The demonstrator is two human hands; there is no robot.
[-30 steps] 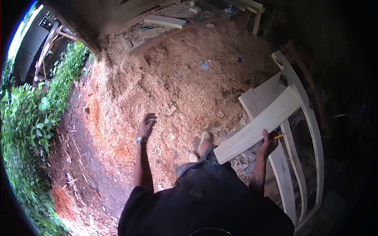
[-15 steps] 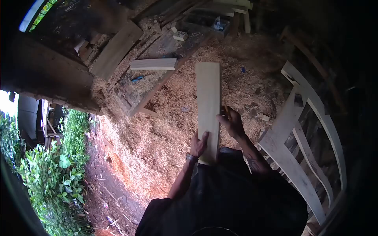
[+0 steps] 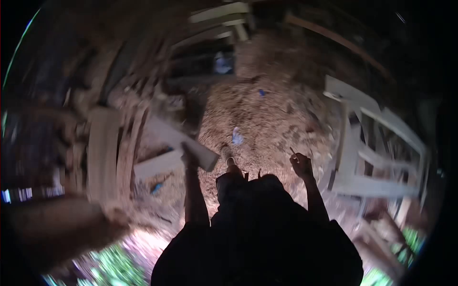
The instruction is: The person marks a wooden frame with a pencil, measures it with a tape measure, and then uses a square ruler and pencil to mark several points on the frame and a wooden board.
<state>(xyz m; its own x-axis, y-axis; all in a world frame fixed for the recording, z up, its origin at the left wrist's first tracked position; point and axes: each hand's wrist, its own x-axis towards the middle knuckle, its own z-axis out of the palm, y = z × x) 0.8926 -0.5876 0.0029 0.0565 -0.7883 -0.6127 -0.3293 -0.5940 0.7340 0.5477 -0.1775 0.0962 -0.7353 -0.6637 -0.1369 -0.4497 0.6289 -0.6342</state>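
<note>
In the head view, my left hand [image 3: 190, 156] is closed on a pale wooden board [image 3: 203, 155], carried low at my left side and slanting toward the workbench. Motion smears the board's far end. My right hand [image 3: 301, 167], apart from the board, is closed around a thin pencil [image 3: 292, 150] whose tip sticks up past the fingers. Behind the held board, a second pale piece of wood [image 3: 157, 164] lies on the bench, with a blue tool [image 3: 156, 188] near it, too blurred to name.
Wood shavings [image 3: 267, 119] cover the floor. Joined wooden frames [image 3: 381, 188] stand at the right. Planks [image 3: 102, 157] lie at the left. Ahead is a dark box [image 3: 200, 64] with more boards [image 3: 219, 12] beyond. My foot [image 3: 231, 161] shows below, close to a bluish scrap [image 3: 237, 137].
The view has swung round and my body has turned toward the inside. The board went from upright before me to my left side; my right hand, with the pencil, has come away from it.
</note>
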